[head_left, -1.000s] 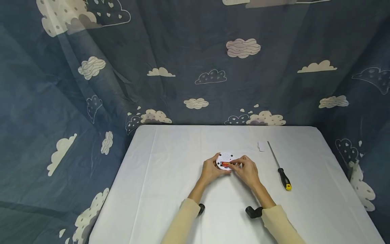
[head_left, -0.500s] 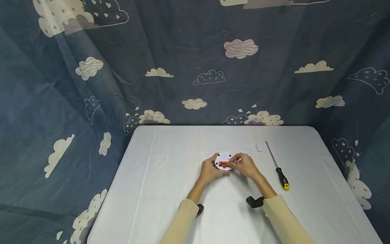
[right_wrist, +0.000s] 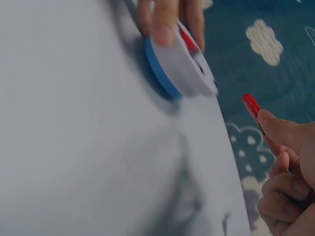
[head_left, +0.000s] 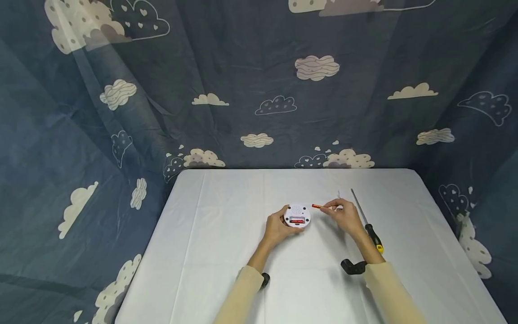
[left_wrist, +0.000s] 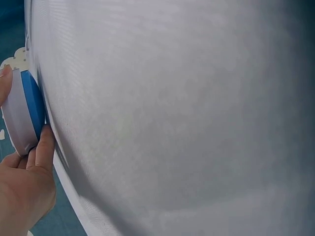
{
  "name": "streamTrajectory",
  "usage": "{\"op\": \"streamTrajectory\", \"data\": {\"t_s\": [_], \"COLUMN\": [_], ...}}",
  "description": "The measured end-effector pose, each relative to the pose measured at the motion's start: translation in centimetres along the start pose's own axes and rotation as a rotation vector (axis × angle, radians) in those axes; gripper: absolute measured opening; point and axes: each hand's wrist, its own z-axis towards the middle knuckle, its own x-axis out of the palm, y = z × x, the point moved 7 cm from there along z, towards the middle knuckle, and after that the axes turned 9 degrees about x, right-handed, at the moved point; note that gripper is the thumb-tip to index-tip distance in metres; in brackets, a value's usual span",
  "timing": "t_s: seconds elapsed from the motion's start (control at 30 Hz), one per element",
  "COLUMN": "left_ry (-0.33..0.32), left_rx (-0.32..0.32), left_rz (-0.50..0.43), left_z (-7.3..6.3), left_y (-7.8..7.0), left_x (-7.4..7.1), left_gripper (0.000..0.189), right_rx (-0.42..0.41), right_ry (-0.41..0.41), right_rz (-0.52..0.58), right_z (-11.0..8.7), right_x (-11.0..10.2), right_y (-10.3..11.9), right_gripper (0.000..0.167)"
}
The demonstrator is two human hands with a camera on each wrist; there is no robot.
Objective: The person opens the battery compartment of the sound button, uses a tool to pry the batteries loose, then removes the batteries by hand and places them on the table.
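Note:
My left hand point(head_left: 278, 228) grips a round white device point(head_left: 297, 209) by its edge. Its face with small holes and an uncovered battery compartment is turned up; one red battery point(head_left: 297, 221) lies in the compartment. The left wrist view shows the device's white side and blue band point(left_wrist: 33, 105) between thumb and fingers. To the right of the device, my right hand point(head_left: 345, 217) pinches another slim red battery point(right_wrist: 251, 104) near one end, between thumb and fingers. That battery is held in the air, apart from the device.
A screwdriver point(head_left: 373, 235) with a black and yellow handle lies right of my right hand, its shaft pointing away. A small white piece point(head_left: 339, 194) is mostly hidden behind that hand. White cloth covers the table point(head_left: 218, 252); a cloud-patterned curtain point(head_left: 243, 117) surrounds it.
My right hand has drawn one battery out of the compartment and moved right with it. Two red batteries showed there half a second ago, one now. My left hand has kept its grip.

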Motion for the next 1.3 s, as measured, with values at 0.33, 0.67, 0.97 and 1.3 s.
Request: {"op": "streamTrajectory", "data": {"t_s": [0.33,0.67,0.97,1.3], "left_ry": [-0.006,-0.013,-0.009,-0.016], "left_rx": [-0.034,-0.059,-0.041,-0.041], "left_rz": [-0.018,-0.04,-0.036,-0.03], "left_z": [0.0,-0.2,-0.1,-0.1], "left_y": [0.3,0.6,0.3,0.2], "left_x": [0.1,0.2,0.3,0.2], "left_gripper": [0.1,0.101,0.099,0.1], "right_rx": [0.25,0.551,0.641,0.626], "right_ry": [-0.311,-0.565,-0.455,-0.48], "right_rz": [0.013,0.114,0.056,0.015], "right_z": [1.8,1.5,0.7,0.4], "right_x": [-10.3,-17.7,-15.5,-15.1], "right_y": [-6.8,-16.6,-19.0,-19.0], "right_gripper": [0.04,0.026,0.044,0.044]}}
